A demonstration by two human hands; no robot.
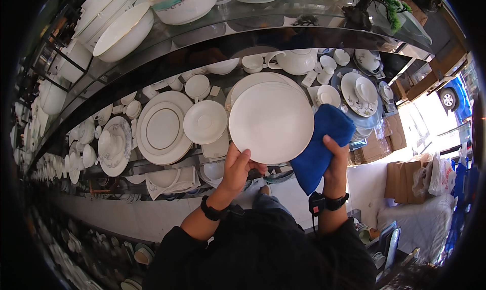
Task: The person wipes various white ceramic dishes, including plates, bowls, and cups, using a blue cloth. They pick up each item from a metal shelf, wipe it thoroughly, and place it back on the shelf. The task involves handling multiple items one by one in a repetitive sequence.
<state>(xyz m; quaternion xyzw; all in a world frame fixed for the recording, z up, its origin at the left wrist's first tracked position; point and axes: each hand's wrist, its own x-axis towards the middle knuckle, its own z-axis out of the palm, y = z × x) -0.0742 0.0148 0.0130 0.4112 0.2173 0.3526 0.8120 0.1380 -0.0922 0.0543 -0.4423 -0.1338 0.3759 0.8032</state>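
Note:
My left hand [239, 170] grips the lower left rim of a round white plate [271, 123], thumb on top and fingers beneath. A folded blue cloth [322, 145] is held in my right hand [336, 159], with the thumb over its face; the cloth lies against or just behind the plate's right edge, and I cannot tell whether they touch. Larger white plates [243, 85] show behind the held one. To its left are a white saucer-like dish [205, 122] and a stack of gold-ringed plates [146, 128].
Crowded shelves hold a white teapot [300, 62], cups and a floral plate set [347, 86]. The dark edge of an upper shelf [212, 58] crosses above, with white tureens [182, 5] on it. Cardboard boxes [406, 180] stand on the floor at the right.

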